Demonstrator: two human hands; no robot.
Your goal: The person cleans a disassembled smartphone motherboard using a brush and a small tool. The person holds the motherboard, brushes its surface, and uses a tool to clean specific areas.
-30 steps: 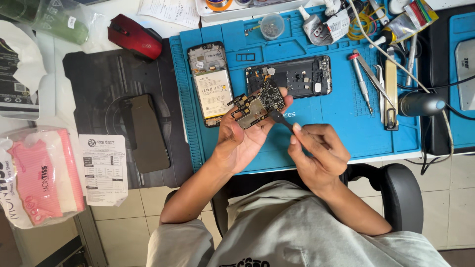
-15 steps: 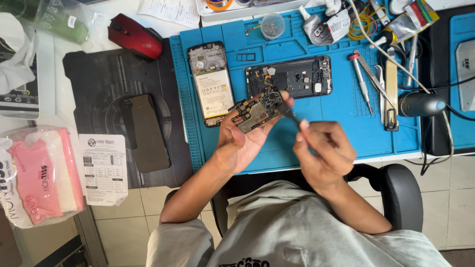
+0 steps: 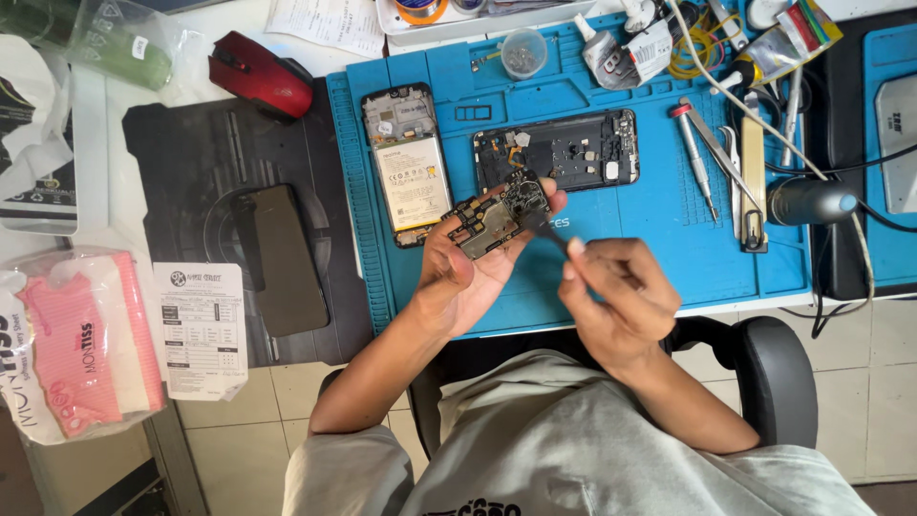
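Blue mat (image 3: 669,239) below; left hand (image 3: 463,272) cradles circuit board (image 3: 497,215); right hand (image 3: 616,296) pinches half-hidden tool (image 3: 544,232).

White desk (image 3: 105,143), black swivel chair (image 3: 764,373), pale tiled floor (image 3: 258,440), daylight

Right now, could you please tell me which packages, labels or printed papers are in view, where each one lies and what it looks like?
Tissue pack: far left edge, soft clear wrap, pink and white.
Printed slip: beside the pack, white rectangle, black print.
Clear bag: top left corner, green contents, small white label.
Printed sheet: top centre, white, cut off by the frame.
Battery label: on the opened phone on the blue mat, pale rectangle.
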